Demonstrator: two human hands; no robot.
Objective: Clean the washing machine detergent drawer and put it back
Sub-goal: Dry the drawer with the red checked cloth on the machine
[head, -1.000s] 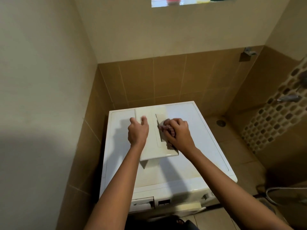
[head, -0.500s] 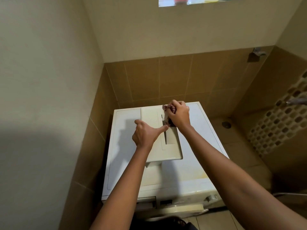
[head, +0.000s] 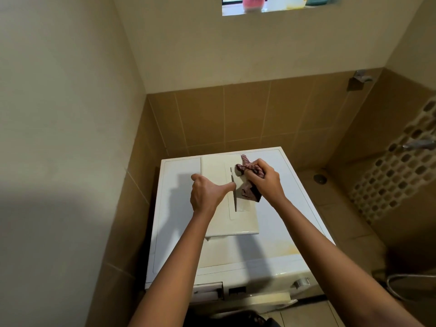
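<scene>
The cream detergent drawer [head: 244, 221] lies flat on top of the white washing machine [head: 278, 239], its handle end towards me. My left hand [head: 207, 193] rests on the drawer's left half and holds it down, thumb stretched to the central divider. My right hand [head: 265, 179] is closed on a crumpled reddish-purple cloth [head: 247, 192] and presses it into the drawer's right compartment near its far end. The empty drawer slot [head: 207, 292] shows at the machine's front top left.
Tiled walls close in on the left and behind the machine. A floor drain [head: 319, 178] and a mosaic strip with a tap [head: 417, 145] lie to the right. A hose [head: 401, 286] coils at the lower right. Bottles stand on the window ledge [head: 273, 5].
My right hand has slid the cloth from the drawer's middle towards its far end. My left hand shifted on the drawer, its thumb now reaching to the divider. The camera moved slightly.
</scene>
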